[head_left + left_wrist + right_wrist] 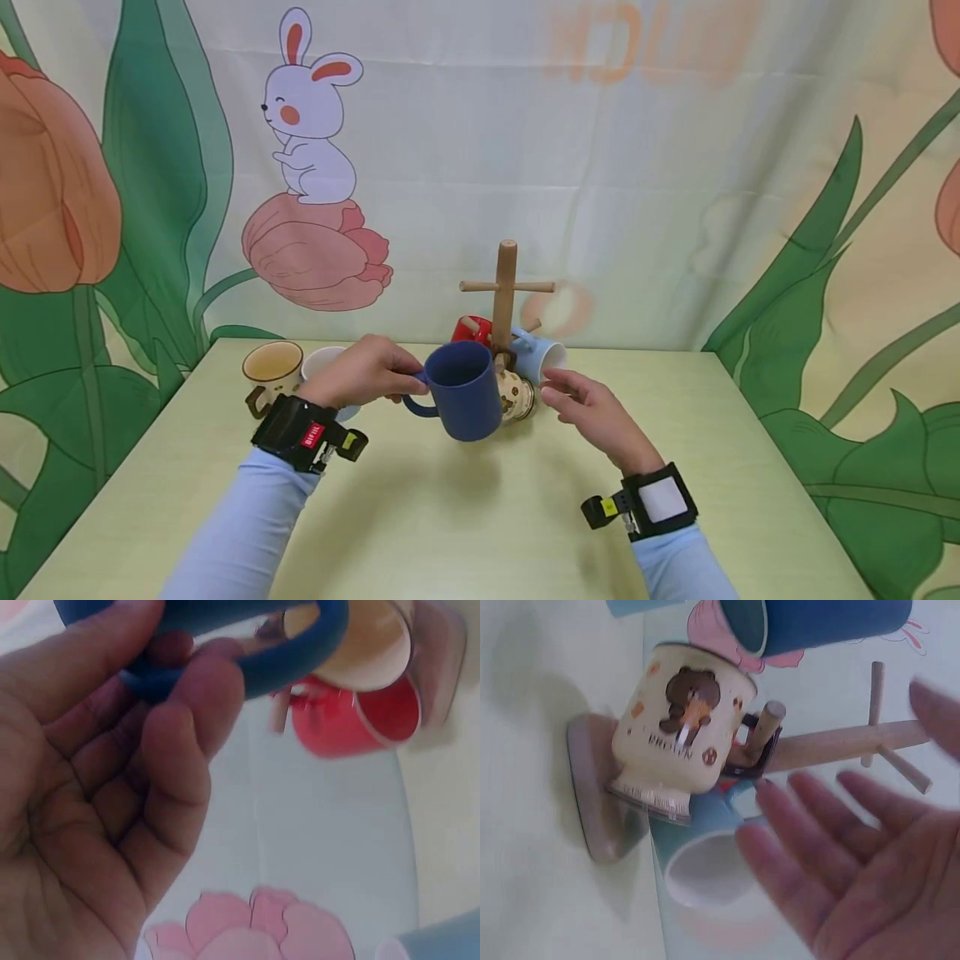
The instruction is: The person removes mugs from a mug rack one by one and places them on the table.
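My left hand (367,371) pinches the handle of a dark blue mug (468,396), which is held upright above the table in front of a wooden mug rack (507,283). In the left wrist view the thumb and fingers close on the handle (292,656). My right hand (592,417) is empty, its fingers spread loosely just right of the rack. On the rack's lower pegs hang a red mug (471,328), a light blue mug (538,357) and a cream mug with a brown bear (679,720). The dark blue mug partly covers the red and cream ones in the head view.
At the table's back left stands another cream mug (273,367) with a brown handle. Next to it is a pale mug (321,362), partly hidden behind my left hand. The rack's upper pegs (534,287) carry no mugs. A printed curtain (637,208) hangs behind the table.
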Demonstrator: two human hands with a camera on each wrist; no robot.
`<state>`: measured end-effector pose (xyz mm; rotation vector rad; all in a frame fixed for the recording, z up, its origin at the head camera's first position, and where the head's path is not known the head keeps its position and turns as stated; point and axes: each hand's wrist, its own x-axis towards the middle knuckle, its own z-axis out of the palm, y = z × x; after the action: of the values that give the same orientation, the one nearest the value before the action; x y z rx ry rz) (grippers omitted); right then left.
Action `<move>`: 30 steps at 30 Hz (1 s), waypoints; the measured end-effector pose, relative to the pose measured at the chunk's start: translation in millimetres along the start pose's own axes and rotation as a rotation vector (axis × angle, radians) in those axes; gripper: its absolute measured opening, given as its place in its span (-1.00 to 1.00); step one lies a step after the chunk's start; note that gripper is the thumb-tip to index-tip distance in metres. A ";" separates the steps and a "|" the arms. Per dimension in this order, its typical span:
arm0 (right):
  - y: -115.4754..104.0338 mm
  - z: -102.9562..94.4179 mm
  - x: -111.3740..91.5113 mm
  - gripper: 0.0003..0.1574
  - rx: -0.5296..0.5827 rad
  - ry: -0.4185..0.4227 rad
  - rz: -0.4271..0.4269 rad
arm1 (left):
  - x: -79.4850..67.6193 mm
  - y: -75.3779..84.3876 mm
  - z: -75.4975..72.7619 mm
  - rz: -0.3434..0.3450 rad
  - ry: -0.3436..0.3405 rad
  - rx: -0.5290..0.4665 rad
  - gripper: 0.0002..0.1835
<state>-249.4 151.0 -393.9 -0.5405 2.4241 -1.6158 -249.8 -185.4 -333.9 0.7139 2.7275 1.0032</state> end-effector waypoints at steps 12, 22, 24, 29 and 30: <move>7.7 -0.9 -4.0 -0.25 -0.337 0.181 0.141 | -14.7 -27.2 -17.9 -0.193 0.265 0.062 -0.81; 14.7 0.9 -2.8 -0.26 -0.378 0.191 0.135 | -4.7 -42.3 5.0 -0.383 0.546 0.172 -0.69; 15.9 1.2 -2.8 -0.26 -0.385 0.189 0.135 | -1.2 -45.0 12.7 -0.421 0.580 0.178 -0.68; 18.0 1.5 -2.7 -0.26 -0.389 0.180 0.136 | 6.1 -54.6 30.1 -0.452 0.648 0.194 -0.66; 18.2 1.7 -2.7 -0.26 -0.389 0.180 0.137 | 7.3 -57.1 33.3 -0.450 0.659 0.199 -0.65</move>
<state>-250.0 156.9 -411.4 -0.2818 2.8591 -1.1893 -268.3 -200.7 -395.8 -0.2861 3.3348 0.9860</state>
